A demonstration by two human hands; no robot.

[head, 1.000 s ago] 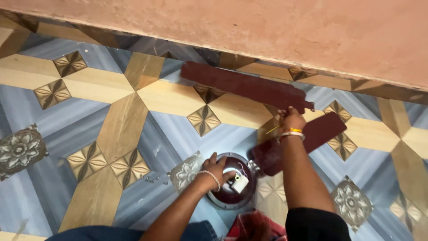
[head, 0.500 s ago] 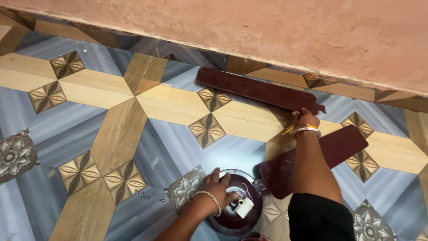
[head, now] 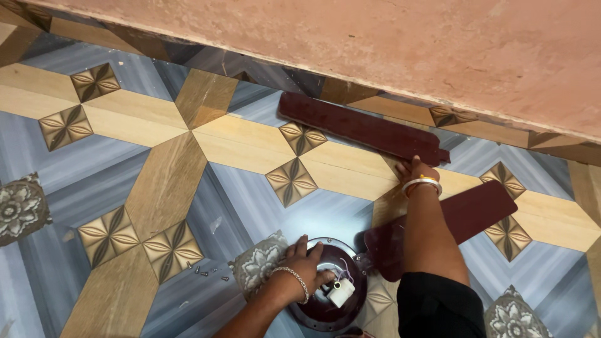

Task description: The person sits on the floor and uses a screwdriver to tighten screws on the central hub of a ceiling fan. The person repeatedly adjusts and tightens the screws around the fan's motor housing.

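A round dark red fan motor housing [head: 325, 307] lies on the patterned floor with a small white block and wires on top. My left hand [head: 303, 266] rests on its near-left rim, fingers spread. One dark red fan blade [head: 463, 219] extends right from the housing, under my right forearm. A second, loose dark red blade [head: 360, 128] lies farther off along the wall. My right hand [head: 414, 170] reaches to that blade's near end, fingers touching it; a bangle circles the wrist. Whether the fingers grip the blade is hidden.
A pinkish wall [head: 438, 50] runs across the top, meeting the tiled floor [head: 156, 175]. Several small screws [head: 203, 271] lie scattered on the floor left of the housing.
The view has shifted, so everything sits lower and farther right. My right hand stays at the far blade's end. My left hand stays on the housing.
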